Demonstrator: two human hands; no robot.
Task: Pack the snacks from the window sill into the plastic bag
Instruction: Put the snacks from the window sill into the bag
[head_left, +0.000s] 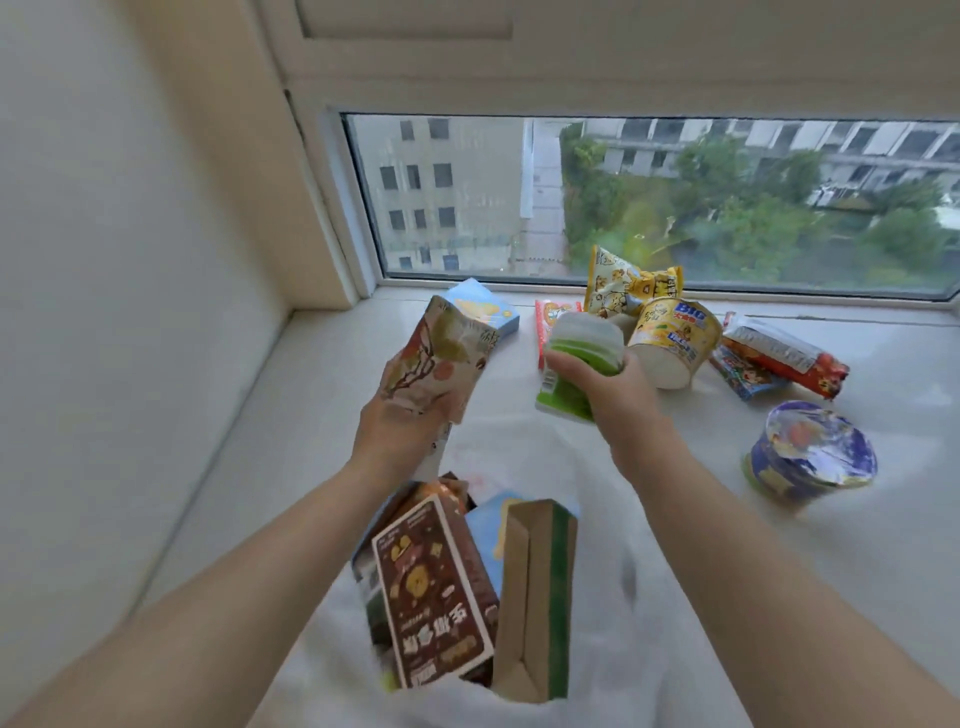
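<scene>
Hands both loaded: left hand (410, 415) gripped a floral carton (441, 358), right hand (597, 384) a green-and-white packet (576, 358), above the white plastic bag (613, 597) at 6 o'clock. Remaining snacks sat at 2 o'clock on the sill (311, 395). Best lowered upright beside the brown box (434, 592).

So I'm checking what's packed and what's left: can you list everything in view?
pouch: 1, beige floral, left hand
green pack: 1, right hand
blue box: 1, sill, back left
yellow bag: 1, by window
yellow cup: 1, sill, tilted
red packets: 2, sill, right
blue bowl: 1, sill, right
bag: 1, white, near
brown box: 1, in bag
green carton: 1, in bag
left hand
right hand
</scene>
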